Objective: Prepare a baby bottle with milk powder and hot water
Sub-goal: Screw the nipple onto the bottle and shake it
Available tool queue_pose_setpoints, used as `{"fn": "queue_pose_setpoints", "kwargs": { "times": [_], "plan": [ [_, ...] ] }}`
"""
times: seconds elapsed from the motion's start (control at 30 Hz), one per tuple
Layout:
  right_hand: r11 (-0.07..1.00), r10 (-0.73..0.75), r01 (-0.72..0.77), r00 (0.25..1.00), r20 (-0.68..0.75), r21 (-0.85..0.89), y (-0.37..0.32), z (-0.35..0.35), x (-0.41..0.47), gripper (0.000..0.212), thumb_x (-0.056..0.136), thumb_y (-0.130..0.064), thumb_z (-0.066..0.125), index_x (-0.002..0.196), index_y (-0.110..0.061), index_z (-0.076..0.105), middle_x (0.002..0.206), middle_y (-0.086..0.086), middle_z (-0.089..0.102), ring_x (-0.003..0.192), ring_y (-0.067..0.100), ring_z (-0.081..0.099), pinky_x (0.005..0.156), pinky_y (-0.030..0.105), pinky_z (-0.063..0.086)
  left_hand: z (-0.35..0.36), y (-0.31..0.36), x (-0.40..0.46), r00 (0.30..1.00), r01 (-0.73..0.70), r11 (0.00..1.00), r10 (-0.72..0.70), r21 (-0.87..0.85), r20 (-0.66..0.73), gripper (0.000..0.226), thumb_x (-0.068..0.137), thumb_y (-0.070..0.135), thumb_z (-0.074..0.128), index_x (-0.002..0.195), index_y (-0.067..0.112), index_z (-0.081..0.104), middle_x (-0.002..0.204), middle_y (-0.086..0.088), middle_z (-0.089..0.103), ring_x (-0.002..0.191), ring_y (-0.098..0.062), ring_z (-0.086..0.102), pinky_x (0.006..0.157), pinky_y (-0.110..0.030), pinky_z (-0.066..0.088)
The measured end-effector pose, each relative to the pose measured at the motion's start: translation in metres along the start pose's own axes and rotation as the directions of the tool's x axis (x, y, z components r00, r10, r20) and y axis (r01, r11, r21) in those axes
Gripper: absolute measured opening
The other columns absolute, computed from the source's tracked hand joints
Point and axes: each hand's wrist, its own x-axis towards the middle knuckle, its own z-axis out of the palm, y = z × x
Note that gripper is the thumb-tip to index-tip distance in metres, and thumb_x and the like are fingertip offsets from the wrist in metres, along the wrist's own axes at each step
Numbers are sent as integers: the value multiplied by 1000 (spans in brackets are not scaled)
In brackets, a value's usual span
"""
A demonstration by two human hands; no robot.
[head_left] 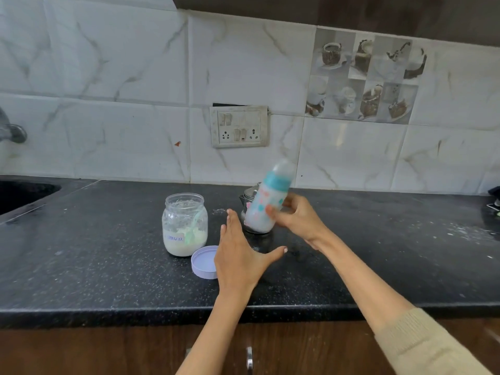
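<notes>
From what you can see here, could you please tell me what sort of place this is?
Most likely a home kitchen: a dark speckled stone counter against a marble-tiled wall, a sink and tap at the left, and a wall socket panel.

Marble-look wall tiles (121, 77), black speckled counter (108, 266), wall socket panel (239, 126)
</notes>
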Motion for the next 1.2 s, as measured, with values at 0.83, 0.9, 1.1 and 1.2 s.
{"fn": "queue_pose_setpoints", "kwargs": {
  "times": [0.83,0.9,1.1,1.2],
  "plan": [
    [997,4,-4,1000,-8,76,-8,-5,2,32,78,-28,69,108,-22,59,114,0,64,113,21,60,94,40,52,-3,3,-2,999,-26,999,24,25,49,118,64,59,74,150,14,6,157,0,17,145,-21,12,109,-35,31],
    [988,22,-3,992,127,-154,-1,1,0,34,82,-23,69,113,-24,56,116,-4,62,112,15,58,96,36,50,-2,2,-2,998,-32,999,31,26,46,115,64,58,75,149,15,10,153,-4,29,141,-25,27,106,-39,39],
    [1000,6,-6,999,37,-2,-10,-9,5,45,74,-35,71,115,-20,58,114,-5,65,104,5,61,88,27,52,-2,1,-3,999,-35,999,36,-15,36,107,69,55,72,150,17,12,155,2,24,145,-21,15,108,-32,30],
    [994,28,-13,990,136,-113,-12,-6,3,39,82,-20,69,119,-20,55,109,-12,63,96,-7,58,80,10,51,-2,2,-3,999,-46,998,46,-36,26,104,70,53,73,149,17,16,155,4,23,145,-21,14,109,-32,28]
  ]
}}
